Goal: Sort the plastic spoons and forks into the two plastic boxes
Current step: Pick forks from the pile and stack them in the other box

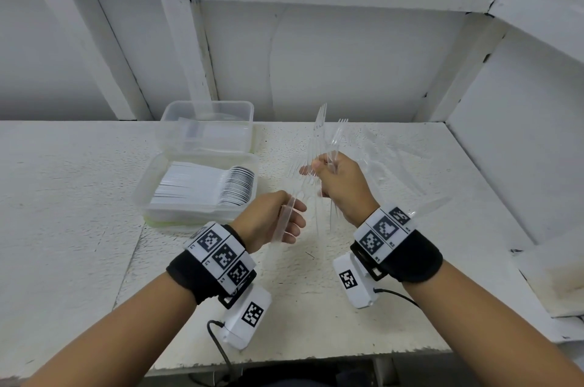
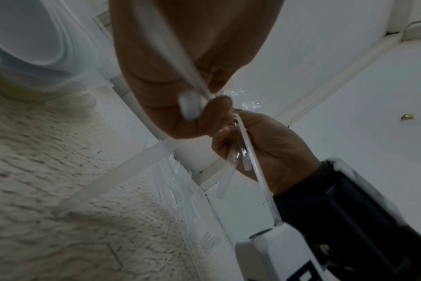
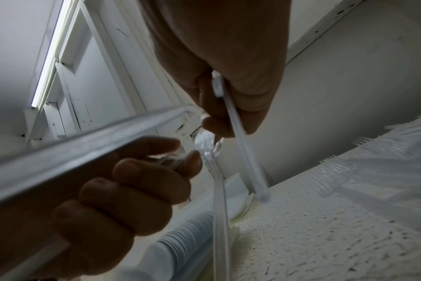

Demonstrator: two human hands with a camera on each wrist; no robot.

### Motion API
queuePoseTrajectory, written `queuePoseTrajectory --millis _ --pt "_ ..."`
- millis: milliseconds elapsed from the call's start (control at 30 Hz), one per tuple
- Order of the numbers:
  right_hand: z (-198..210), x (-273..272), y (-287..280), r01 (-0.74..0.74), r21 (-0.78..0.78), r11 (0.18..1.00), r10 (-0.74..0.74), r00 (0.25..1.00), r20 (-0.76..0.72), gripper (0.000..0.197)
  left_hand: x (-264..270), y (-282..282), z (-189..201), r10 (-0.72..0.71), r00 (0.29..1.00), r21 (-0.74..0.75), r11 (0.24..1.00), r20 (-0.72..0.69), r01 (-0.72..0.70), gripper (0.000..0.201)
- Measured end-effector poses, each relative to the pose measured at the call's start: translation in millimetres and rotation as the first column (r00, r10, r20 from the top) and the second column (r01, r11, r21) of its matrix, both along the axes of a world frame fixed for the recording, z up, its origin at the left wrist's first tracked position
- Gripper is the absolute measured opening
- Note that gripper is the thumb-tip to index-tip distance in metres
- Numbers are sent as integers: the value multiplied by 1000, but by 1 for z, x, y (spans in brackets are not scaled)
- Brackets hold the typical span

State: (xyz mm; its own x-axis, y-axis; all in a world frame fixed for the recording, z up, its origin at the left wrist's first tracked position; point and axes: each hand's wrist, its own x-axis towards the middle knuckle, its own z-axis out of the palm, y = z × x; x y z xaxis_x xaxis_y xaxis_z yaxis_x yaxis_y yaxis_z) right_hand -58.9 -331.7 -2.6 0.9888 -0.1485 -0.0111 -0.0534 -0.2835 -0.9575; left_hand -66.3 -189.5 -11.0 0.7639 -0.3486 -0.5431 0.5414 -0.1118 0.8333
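My right hand is raised above the table and grips a bunch of clear plastic forks by their handles, tines pointing up. Just below and to the left, my left hand holds one clear utensil by its handle; its head is hidden, so I cannot tell spoon from fork. The near plastic box holds a tight row of stacked spoons. Behind it stands the far plastic box with clear pieces inside. In the right wrist view the right hand pinches clear handles.
A loose pile of clear cutlery lies on the white table right of the hands, also seen as the fork pile. A white framed wall closes the back and the right side. The table's front edge runs just below my forearms.
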Motion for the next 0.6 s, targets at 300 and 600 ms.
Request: queuePoseTrajectory --millis 300,600 --pt "3 -2 0 -36 -60 998 36 999 12 13 1 4 -4 -94 976 66 994 195 82 30" --pt "18 -5 -16 5 0 1000 -5 1000 5 16 7 13 -6 -63 892 267 961 448 -66 28"
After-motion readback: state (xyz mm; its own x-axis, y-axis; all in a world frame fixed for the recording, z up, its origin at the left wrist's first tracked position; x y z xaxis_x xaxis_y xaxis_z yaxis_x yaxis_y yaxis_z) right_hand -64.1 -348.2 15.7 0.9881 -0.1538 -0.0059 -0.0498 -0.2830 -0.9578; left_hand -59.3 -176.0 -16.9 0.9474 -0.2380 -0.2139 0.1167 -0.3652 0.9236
